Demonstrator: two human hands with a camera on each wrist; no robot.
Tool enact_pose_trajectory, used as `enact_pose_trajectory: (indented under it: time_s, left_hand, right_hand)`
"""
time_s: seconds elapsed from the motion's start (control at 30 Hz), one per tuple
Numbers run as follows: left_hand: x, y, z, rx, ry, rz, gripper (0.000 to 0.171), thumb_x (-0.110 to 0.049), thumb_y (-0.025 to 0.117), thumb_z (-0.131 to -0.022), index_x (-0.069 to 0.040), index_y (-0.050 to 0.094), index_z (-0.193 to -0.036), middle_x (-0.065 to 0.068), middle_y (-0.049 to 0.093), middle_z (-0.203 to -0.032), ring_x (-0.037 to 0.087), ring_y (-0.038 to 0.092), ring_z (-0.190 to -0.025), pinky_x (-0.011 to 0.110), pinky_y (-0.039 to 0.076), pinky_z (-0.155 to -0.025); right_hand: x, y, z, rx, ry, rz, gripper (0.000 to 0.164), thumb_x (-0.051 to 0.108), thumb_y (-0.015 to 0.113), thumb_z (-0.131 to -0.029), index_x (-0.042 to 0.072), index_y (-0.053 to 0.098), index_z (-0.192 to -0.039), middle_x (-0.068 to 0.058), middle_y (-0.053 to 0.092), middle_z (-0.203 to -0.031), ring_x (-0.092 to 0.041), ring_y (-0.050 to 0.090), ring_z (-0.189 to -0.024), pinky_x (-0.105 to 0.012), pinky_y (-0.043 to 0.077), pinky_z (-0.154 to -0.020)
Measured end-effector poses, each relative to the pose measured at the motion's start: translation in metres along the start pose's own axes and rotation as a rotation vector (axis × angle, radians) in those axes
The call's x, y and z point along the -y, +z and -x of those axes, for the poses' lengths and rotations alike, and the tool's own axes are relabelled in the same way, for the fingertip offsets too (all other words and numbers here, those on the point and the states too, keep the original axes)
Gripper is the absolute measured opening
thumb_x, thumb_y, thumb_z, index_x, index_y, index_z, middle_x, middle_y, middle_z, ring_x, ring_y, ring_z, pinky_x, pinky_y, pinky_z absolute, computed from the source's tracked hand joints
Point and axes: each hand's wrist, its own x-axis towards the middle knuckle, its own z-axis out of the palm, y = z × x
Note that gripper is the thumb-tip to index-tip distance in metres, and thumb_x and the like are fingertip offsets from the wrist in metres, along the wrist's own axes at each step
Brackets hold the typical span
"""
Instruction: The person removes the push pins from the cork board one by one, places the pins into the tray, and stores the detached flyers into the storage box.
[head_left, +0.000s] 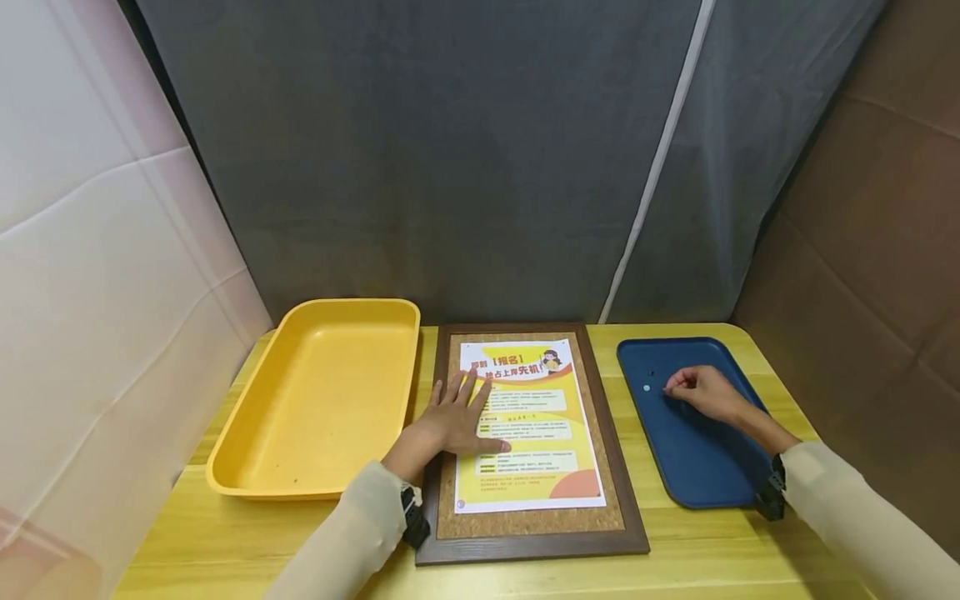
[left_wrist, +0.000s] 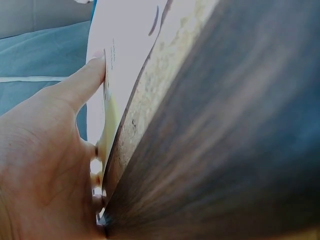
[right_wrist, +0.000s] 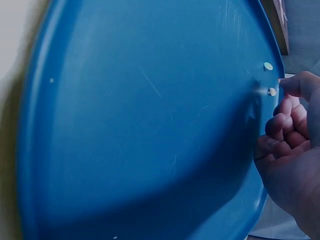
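Note:
My left hand (head_left: 455,419) lies flat with spread fingers on a yellow and white printed sheet (head_left: 525,492). That sheet is on a brown-framed cork board (head_left: 531,522); the left wrist view shows the thumb (left_wrist: 90,77) straight along the paper. Over the blue tray (head_left: 693,467), my right hand (head_left: 705,392) has thumb and forefinger drawn together, pinching at a small thumbtack (right_wrist: 272,92). The other fingers (right_wrist: 276,125) are curled in. Just left of the fingertips a pale-headed thumbtack (head_left: 647,387) sits on the tray. A small dark speck (head_left: 651,372) shows behind it.
To the left of the board stands a deep yellow tray (head_left: 322,400) on the wood-grain table (head_left: 247,546). A grey curtain (head_left: 420,167) hangs behind the table, with a pale cloth (head_left: 112,250) on the left and a brown one (head_left: 862,250) on the right.

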Motion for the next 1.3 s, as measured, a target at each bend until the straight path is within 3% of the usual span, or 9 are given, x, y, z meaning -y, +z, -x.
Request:
enact_pose_trajectory:
  time_s: [0.83,1.13,1.3]
  left_hand:
    - [-0.002,-0.001,0.003,-0.007,-0.002,0.004,0.115,-0.080,0.058,-0.092,-0.015,0.007,-0.172,0.015,-0.005,-0.178,0.037,-0.005,-0.164,0.061,-0.002,-0.129]
    - [0.008,0.015,-0.015,0.008,-0.011,0.028,0.120,-0.082,0.058,-0.089,-0.019,-0.001,-0.172,0.011,-0.015,-0.177,0.034,-0.015,-0.163,0.064,-0.010,-0.127]
    - [0.003,0.005,-0.005,-0.001,-0.005,0.008,0.116,-0.079,0.059,-0.091,-0.016,0.005,-0.172,0.014,-0.008,-0.178,0.036,-0.009,-0.164,0.062,-0.005,-0.128]
  right_hand:
    - [-0.002,0.006,-0.005,0.032,-0.004,0.044,0.009,0.007,0.073,-0.097,0.001,0.074,-0.089,-0.001,0.068,-0.081,-0.014,0.058,-0.074,-0.024,0.049,-0.067]
    - [0.000,0.006,-0.003,0.025,-0.004,0.053,0.009,0.006,0.073,-0.096,0.002,0.074,-0.089,-0.001,0.068,-0.082,-0.015,0.058,-0.075,-0.025,0.049,-0.067]
    - [0.001,0.005,-0.003,0.020,0.002,0.052,0.008,0.005,0.073,-0.096,0.001,0.073,-0.089,-0.002,0.069,-0.082,-0.016,0.059,-0.076,-0.024,0.049,-0.067]
